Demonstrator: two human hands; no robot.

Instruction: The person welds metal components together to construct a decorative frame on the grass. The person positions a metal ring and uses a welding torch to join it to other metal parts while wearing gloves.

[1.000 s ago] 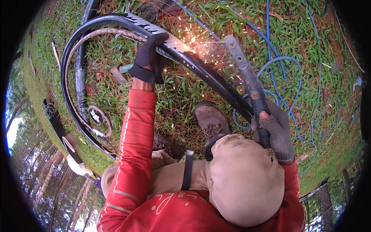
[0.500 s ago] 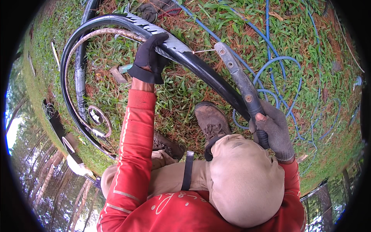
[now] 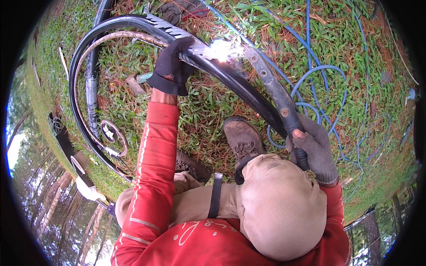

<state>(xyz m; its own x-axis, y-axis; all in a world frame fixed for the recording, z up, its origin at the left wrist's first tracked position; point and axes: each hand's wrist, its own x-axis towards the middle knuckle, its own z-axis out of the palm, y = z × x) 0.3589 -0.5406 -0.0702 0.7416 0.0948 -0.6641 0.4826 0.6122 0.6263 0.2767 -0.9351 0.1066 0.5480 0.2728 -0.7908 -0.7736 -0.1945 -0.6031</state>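
My left hand (image 3: 171, 66), in a dark glove, is closed around a curved black metal tube (image 3: 239, 86) along its upper stretch. A silver, jagged leaf-shaped metal strip (image 3: 164, 27) lies along the tube beside that hand. In a grey knit glove, my right hand (image 3: 316, 148) grips the ribbed handle of a welding electrode holder (image 3: 271, 84). A bright white welding arc (image 3: 220, 50) glares between the holder's tip and the strip's lower end; the glare hides the electrode and the joint. A rusty scrolled rod (image 3: 77, 77) runs inside the tube's curve.
A hammer (image 3: 135, 85) with a green handle lies in the grass near my left wrist. Blue hose (image 3: 341, 95) loops over the ground at right. Another dark tube (image 3: 92, 84) passes beneath the curved one. My boots (image 3: 243, 137) stand close below. Dark cloth (image 3: 177, 11) lies at the top.
A bright arc with some smoke has lit at the electrode's end, where a thin bare rod showed before. The holder's tip has shifted very slightly; both hands keep their grips.
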